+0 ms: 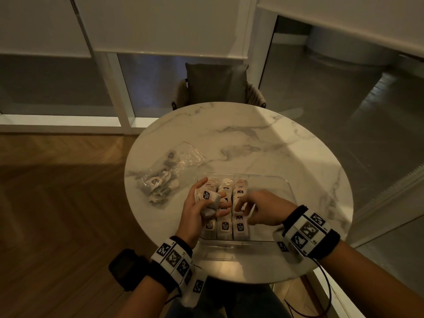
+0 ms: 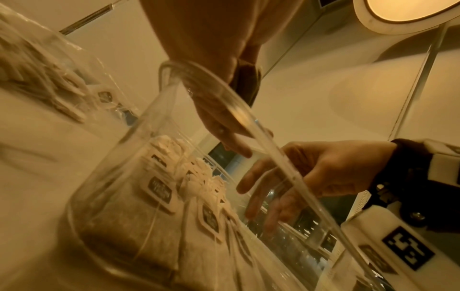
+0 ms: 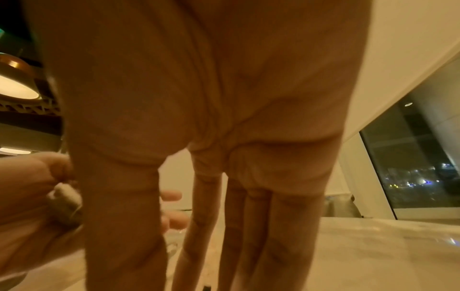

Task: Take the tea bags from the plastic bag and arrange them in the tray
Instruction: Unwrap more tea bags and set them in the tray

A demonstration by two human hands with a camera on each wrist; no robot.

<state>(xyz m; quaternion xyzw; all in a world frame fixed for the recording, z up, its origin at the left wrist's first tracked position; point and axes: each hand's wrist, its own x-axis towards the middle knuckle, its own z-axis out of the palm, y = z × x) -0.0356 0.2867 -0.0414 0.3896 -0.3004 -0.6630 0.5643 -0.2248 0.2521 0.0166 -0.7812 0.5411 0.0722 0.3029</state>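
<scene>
You sit at a round marble table (image 1: 263, 143) with a cushioned chair (image 1: 218, 88) on its far side. Nearest you on the tabletop stands the clear tray (image 1: 270, 182), its left part filled with three rows of tea bags (image 1: 226, 227) standing upright, labels facing you; the right part of the tray is bare. From the left wrist view you see those rows through the tray's transparent wall (image 2: 139, 137).

To the left of the tray, a little apart from it, lies the plastic bag (image 1: 165, 173) — crumpled, with a red zip strip along its far edge and more tea bags inside.

Your left hand (image 1: 199, 210) is over the left rows, palm turned up, fingers curled around a small bunch of tea bags (image 1: 207, 198), one dark label on top. Your right hand (image 1: 263, 210) reaches into the tray from the right — its fingers point down at the third row, fingertips (image 1: 238, 206) at the tea bags there, but whether they pinch one you cannot tell. In the right wrist view its fingers (image 3: 248, 226) hang long and fairly straight.
</scene>
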